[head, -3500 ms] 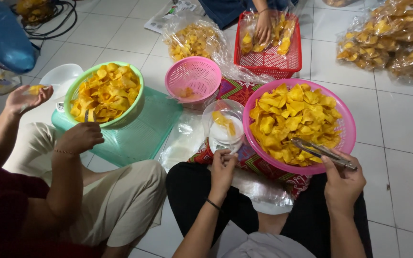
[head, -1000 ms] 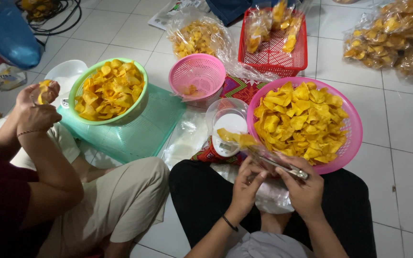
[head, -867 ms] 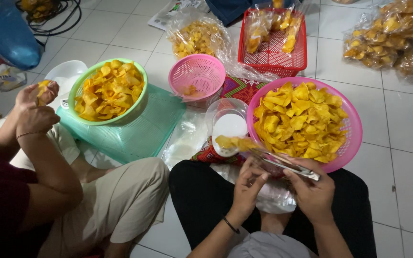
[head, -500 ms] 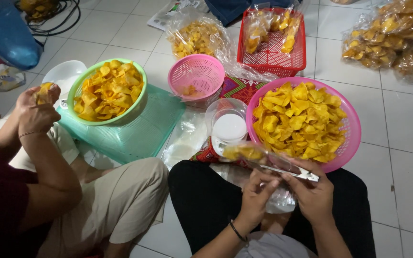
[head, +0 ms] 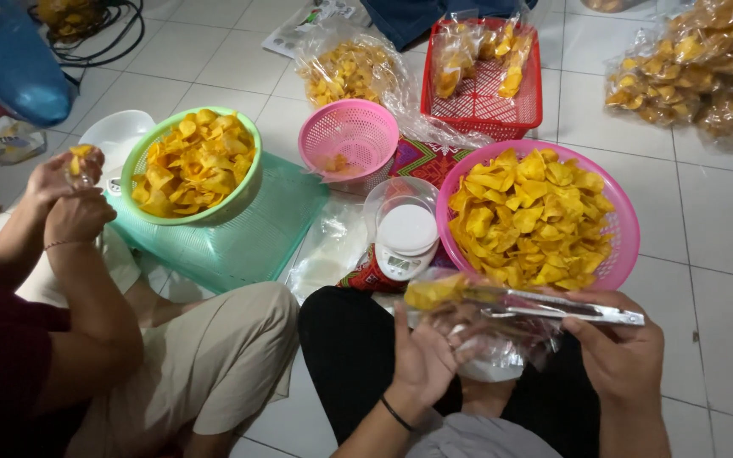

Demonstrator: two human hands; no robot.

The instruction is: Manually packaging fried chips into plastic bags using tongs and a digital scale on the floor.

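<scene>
My left hand grips a clear plastic bag over my lap. My right hand holds metal tongs, which pinch a clump of yellow chips at the bag's mouth. Just beyond my hands, a big pink basket is heaped with yellow chips. Left of it stands a white kitchen scale with a clear cup on top.
A co-worker sits at the left, both hands around a small bag of chips. Nearby are a green bowl of chips on a teal tray, a small pink basket, a red basket and packed bags.
My hands have drawn back from the scale and basket toward my lap. The tongs have carried chips to the bag. The cup on the scale went from holding chips to empty.
</scene>
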